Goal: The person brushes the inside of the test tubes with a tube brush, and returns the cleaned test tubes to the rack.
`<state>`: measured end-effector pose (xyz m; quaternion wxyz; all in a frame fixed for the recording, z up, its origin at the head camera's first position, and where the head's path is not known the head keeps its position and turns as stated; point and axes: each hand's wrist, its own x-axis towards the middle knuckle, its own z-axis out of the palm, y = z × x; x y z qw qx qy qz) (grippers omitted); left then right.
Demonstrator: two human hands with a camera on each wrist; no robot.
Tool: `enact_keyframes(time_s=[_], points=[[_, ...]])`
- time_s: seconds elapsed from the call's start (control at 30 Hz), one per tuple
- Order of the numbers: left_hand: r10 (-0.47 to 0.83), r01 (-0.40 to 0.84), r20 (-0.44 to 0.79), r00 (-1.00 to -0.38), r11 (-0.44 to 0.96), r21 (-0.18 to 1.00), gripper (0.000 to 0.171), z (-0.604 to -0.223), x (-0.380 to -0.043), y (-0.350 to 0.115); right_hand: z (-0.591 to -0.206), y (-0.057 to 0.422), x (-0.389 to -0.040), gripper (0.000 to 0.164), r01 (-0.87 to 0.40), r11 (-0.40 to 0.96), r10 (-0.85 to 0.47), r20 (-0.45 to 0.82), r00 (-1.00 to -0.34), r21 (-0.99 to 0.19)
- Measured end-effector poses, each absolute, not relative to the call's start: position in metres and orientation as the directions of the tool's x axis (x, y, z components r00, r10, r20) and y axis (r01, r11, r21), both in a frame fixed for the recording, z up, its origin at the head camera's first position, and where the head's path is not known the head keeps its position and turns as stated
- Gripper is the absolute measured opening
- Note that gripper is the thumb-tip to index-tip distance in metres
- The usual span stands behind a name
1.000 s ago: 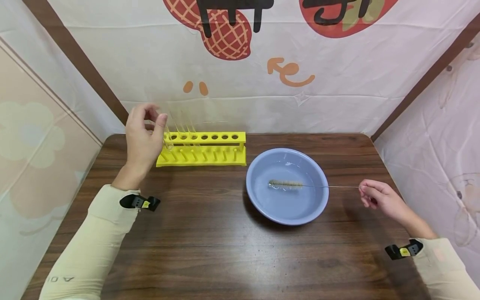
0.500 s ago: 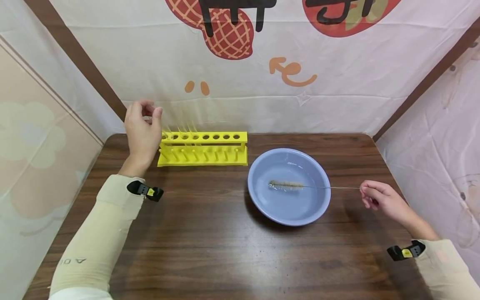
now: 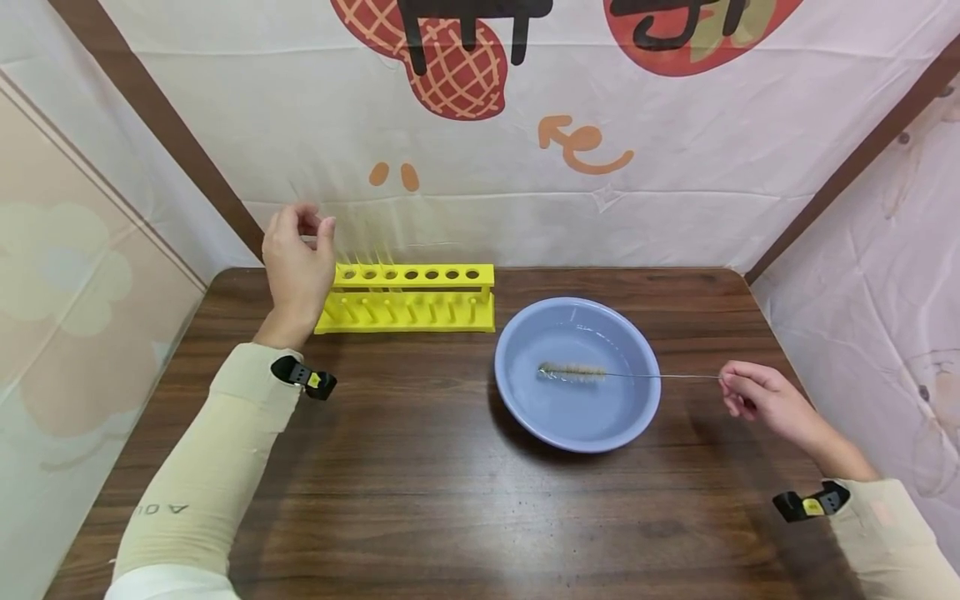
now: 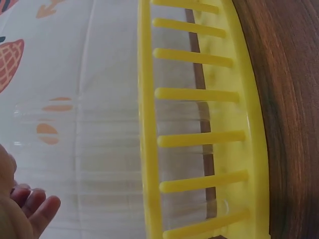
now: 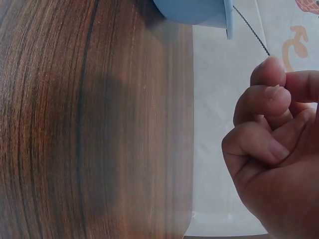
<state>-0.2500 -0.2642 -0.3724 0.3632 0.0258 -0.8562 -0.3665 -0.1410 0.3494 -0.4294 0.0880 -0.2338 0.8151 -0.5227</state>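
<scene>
At frame right the right hand (image 3: 765, 402) pinches the wire (image 3: 686, 377) of a brush (image 3: 573, 372) lying in the blue basin (image 3: 577, 421) right of centre, while left of centre the left hand (image 3: 297, 265), its grip impossible to tell, is beside clear tubes (image 4: 99, 112) in a yellow rack (image 3: 408, 325).

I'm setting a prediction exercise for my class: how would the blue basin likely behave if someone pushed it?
The blue basin would probably feel heavy for its size, since it holds water. A sharp push would likely make it slosh, as the top is uncovered. Tipping seems less likely: it looks wide and shallow.
</scene>
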Motion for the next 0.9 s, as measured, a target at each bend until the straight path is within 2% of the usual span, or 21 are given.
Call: enact_keyframes(time_s=[0.17,0.4,0.6,0.77,0.9], points=[[-0.344,0.189,0.557,-0.756,0.7,0.689,0.04,-0.384,-0.251,-0.262,-0.43,0.347,-0.14,0.026,-0.278,0.349,-0.472,0.089,-0.877,-0.895],[-0.398,0.117,0.526,-0.752,0.704,0.7,0.036,-0.396,-0.251,-0.262,-0.426,0.342,-0.14,0.026,-0.273,0.372,-0.467,0.075,-0.881,-0.887],[-0.416,0.029,0.458,-0.785,0.715,0.699,0.037,-0.403,-0.25,-0.261,-0.426,0.342,-0.14,0.026,-0.275,0.373,-0.47,0.075,-0.88,-0.886],[-0.386,-0.001,0.431,-0.815,0.745,0.667,0.038,-0.407,-0.249,-0.262,-0.426,0.343,-0.141,0.026,-0.282,0.376,-0.473,0.079,-0.878,-0.883],[-0.328,-0.022,0.413,-0.849,0.805,0.593,0.039,-0.404,-0.247,-0.264,-0.427,0.343,-0.141,0.028,-0.281,0.385,-0.468,0.077,-0.88,-0.879]])
